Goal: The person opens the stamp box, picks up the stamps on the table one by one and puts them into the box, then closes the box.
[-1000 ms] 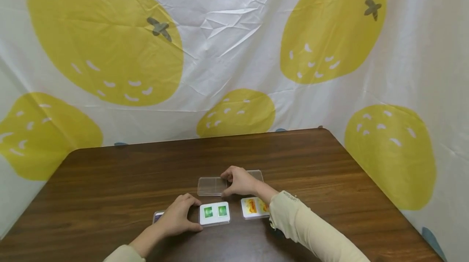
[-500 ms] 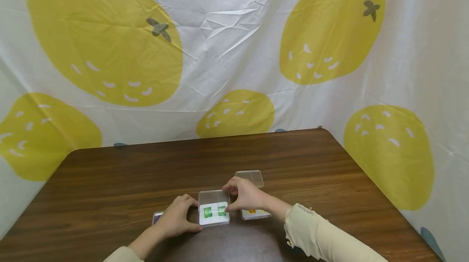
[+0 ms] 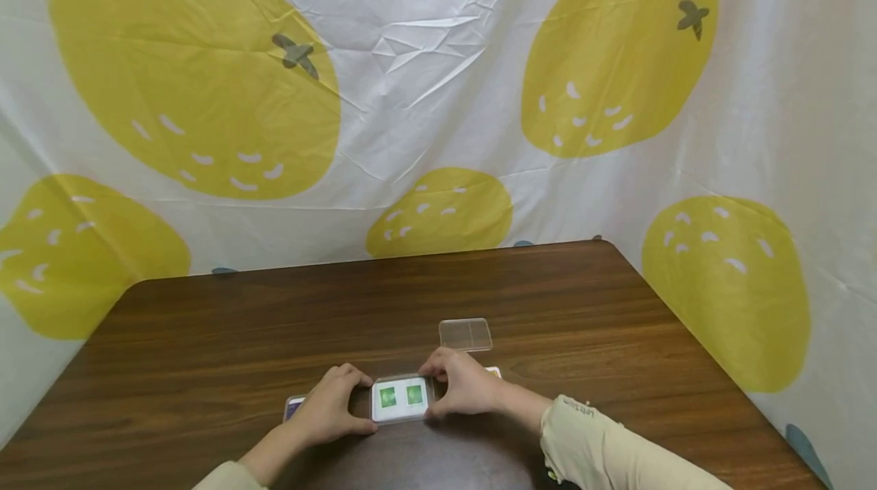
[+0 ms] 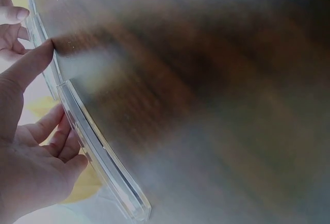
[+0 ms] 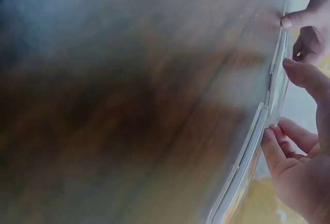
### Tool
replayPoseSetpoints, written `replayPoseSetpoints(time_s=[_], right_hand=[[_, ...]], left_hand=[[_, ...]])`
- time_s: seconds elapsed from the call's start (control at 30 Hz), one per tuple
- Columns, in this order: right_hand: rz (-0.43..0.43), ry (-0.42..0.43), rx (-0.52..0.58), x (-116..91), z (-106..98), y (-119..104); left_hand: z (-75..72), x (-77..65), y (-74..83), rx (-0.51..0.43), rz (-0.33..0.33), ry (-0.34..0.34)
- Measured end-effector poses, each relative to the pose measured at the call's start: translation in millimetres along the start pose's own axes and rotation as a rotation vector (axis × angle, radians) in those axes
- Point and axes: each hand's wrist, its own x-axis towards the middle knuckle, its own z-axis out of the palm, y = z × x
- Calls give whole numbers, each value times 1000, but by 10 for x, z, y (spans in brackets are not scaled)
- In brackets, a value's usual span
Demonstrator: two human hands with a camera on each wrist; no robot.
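In the head view, a clear plastic case (image 3: 400, 400) lies on the table, holding a white card with two green squares. Its clear lid (image 3: 406, 377) sits over it. My left hand (image 3: 327, 403) holds the case's left side, thumb at the front corner and fingers at the back one. On the other side, my right hand (image 3: 464, 385) pinches the lid's right edge between thumb and fingers. Whether the lid is fully seated cannot be told. The left wrist view shows my left thumb (image 4: 33, 64) touching the case edge.
Left of my left hand, a second case (image 3: 293, 405) with a purple card is mostly hidden. A third case (image 3: 494, 373), with an orange picture, lies largely behind my right hand. Another clear lid (image 3: 466, 334) rests farther back on the brown wooden table (image 3: 288, 322). A patterned curtain hangs behind.
My right hand has brought the clear lid from behind the green-squared case toward me and lowered it over the case. My left hand has stayed at the case's left side.
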Motion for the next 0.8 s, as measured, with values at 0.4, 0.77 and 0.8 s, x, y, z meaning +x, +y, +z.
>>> replayPoseSetpoints(time_s=[0.4,0.77,0.8], right_hand=[[-39,-4,-133,32,36,-13],[-41,-26,-213,63,42,-37],[-41,-28,-217,66,41,-40]], left_hand=[[-11,-1,9,5,6,-16],[-34,7,21,-3,-25,-29],[-33,8,21,0,-24,-28]])
